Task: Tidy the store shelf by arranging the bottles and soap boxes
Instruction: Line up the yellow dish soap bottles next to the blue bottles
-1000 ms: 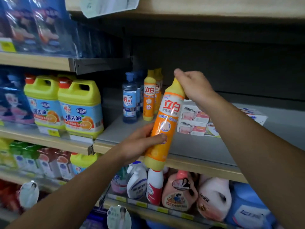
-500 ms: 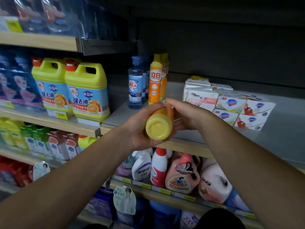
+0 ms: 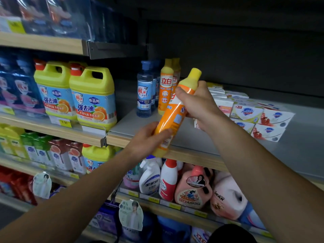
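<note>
Both hands hold one orange bottle (image 3: 175, 113), tilted, cap toward upper right, at centre frame above the shelf (image 3: 192, 142) edge. Left hand (image 3: 149, 139) grips its lower end; right hand (image 3: 198, 102) wraps its neck. Behind, upright: two visible orange bottles (image 3: 165, 88), blue bottles (image 3: 144, 92) (count unclear). Soap boxes (image 3: 254, 116) stacked right. Two yellow jugs (image 3: 93, 95) centre left.

Both bare forearms stretched forward and up, left hand (image 3: 146, 137) curled round the lower body of a tilted orange plastic bottle with yellow cap (image 3: 175, 111), right hand (image 3: 198, 102) gripping its neck
</note>
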`<action>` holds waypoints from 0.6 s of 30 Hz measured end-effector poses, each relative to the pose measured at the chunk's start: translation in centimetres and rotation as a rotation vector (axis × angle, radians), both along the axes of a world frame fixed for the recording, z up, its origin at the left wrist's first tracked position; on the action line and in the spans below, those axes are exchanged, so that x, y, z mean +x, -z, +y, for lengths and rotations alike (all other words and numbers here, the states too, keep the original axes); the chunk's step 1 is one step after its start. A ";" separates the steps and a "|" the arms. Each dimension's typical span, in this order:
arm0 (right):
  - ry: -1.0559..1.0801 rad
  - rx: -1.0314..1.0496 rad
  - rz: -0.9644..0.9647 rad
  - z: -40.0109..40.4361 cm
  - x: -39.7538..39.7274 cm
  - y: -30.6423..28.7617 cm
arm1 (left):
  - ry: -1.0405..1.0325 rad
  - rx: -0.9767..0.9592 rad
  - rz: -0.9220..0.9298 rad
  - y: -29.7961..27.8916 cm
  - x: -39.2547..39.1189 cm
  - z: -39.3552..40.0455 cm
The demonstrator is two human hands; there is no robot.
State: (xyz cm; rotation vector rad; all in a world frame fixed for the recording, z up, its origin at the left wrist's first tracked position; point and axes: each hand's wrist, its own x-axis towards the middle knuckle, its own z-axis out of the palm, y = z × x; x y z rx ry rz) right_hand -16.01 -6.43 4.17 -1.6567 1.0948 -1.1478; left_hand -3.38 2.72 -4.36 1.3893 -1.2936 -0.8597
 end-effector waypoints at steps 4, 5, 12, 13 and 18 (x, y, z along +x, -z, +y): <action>0.075 -0.201 0.129 -0.3 0.8 0.3 | -0.210 -0.221 -0.177 1.5 -1.4 -0.3; 0.036 -0.163 0.119 -0.5 0.8 0.1 | -0.164 -0.203 -0.049 1.4 -1.6 -0.2; -0.402 0.475 -0.363 -1.3 -0.4 1.6 | 0.556 0.261 1.127 -1.0 -0.9 0.7; -0.399 0.476 -0.359 -1.3 -0.3 1.8 | 0.593 0.264 1.164 -1.1 -0.8 0.7; -0.349 0.471 -0.318 -1.7 0.3 1.5 | 0.662 0.260 1.219 -0.8 -0.5 0.3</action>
